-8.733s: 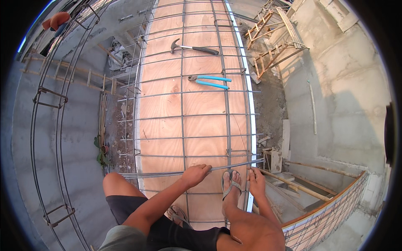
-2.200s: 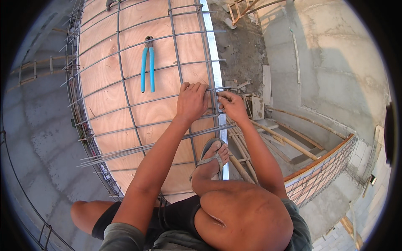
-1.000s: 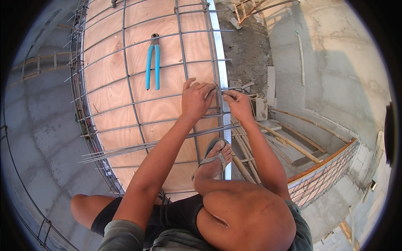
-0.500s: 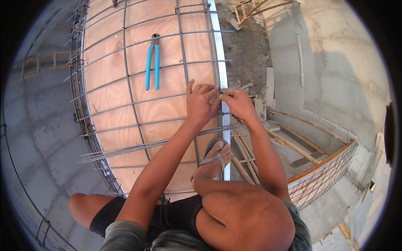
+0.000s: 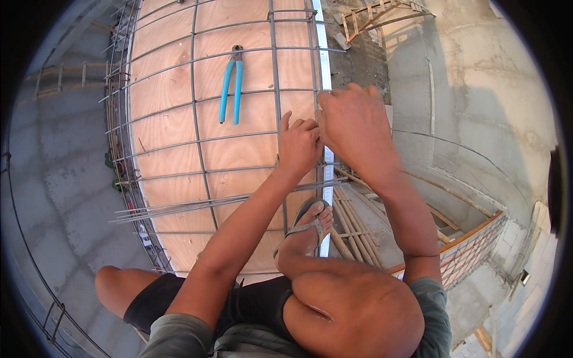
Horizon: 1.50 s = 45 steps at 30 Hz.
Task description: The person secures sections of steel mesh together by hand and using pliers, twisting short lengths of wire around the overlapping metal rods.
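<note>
Half-curled, any hold hidden, left hand (image 5: 300, 143) and right hand (image 5: 355, 122) apparently tie the grey steel-bar grid (image 5: 194, 101) at right, next likely needing steady tightening.

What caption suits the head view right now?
Left hand and right hand close together at the right edge of the rebar grid, blue-handled pliers lying over the plywood.

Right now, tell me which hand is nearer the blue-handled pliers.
Left. The left hand is below and right of the blue-handled pliers in the picture; the right hand is farther right, partly over the white edge.
</note>
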### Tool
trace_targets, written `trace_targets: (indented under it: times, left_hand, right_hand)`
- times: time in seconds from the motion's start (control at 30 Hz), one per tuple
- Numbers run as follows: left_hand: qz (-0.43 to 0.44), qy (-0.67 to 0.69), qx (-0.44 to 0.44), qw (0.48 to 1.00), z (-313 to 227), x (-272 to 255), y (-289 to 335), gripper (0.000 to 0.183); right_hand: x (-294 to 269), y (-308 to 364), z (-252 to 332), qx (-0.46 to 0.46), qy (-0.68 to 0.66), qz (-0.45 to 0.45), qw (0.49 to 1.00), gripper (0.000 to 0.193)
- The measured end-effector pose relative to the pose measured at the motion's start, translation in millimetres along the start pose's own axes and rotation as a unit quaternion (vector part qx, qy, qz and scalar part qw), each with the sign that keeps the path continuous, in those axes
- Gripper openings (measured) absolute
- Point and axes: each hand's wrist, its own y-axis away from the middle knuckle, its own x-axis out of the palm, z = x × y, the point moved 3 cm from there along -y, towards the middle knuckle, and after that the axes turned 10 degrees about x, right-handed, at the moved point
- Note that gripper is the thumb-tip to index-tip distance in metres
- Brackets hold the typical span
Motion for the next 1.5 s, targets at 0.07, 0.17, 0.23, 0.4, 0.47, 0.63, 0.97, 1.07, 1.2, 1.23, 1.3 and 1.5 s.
trace_targets:
  times: [0.07,0.17,0.23,0.4,0.47,0.63,0.97,1.07,1.2,1.23,1.3,1.5]
  left_hand:
    - [-0.010,0.017,0.008,1.000,4.2,-3.0,-3.0,0.013]
    - [0.038,0.031,-0.015,0.999,19.8,-8.3,-2.6,0.015]
    - [0.041,0.048,-0.027,0.998,21.8,-6.1,-3.8,0.015]
    - [0.033,0.096,-0.054,0.993,22.9,-4.9,-3.4,0.017]
    - [0.021,0.107,-0.053,0.993,20.9,-4.5,-6.0,0.017]
    - [0.016,0.127,-0.033,0.991,25.4,-8.2,-8.3,0.017]
    - [0.035,0.190,-0.103,0.976,30.1,-14.5,-14.3,0.018]
    - [0.050,0.196,-0.143,0.969,32.1,-13.5,-19.9,0.020]
    - [0.096,0.166,-0.118,0.974,35.2,-10.2,-32.0,0.020]
    - [0.107,0.153,-0.105,0.977,36.4,-8.4,-35.6,0.020]
    - [0.136,0.131,-0.084,0.978,36.3,-5.2,-42.3,0.020]
    - [0.231,0.048,-0.018,0.972,35.8,-1.3,-56.0,0.014]
  right_hand:
    - [-47.4,-9.7,-5.7,-0.076,-0.117,-0.265,0.954,0.008]
    - [-89.1,41.4,-20.1,0.038,-0.555,-0.064,0.829,0.012]
    - [-69.5,60.0,-36.9,0.048,-0.624,0.138,0.768,0.014]
    - [59.4,70.5,-47.8,0.264,-0.365,0.154,0.880,0.020]
    - [92.0,66.0,-54.8,0.245,-0.341,0.079,0.904,0.022]
    - [122.7,53.2,-52.8,0.145,-0.308,0.030,0.940,0.023]
    - [141.1,62.7,-56.4,0.151,-0.329,-0.029,0.932,0.008]
    - [150.2,73.7,-55.8,0.185,-0.350,-0.033,0.918,0.011]
    - [165.8,84.8,-53.6,0.285,-0.455,0.003,0.844,0.020]
    - [169.7,86.9,-52.5,0.314,-0.491,0.013,0.812,0.023]
    - [172.2,91.7,-47.7,0.348,-0.529,0.041,0.773,0.026]
    - [157.2,93.1,-15.5,0.394,-0.570,0.088,0.715,0.033]
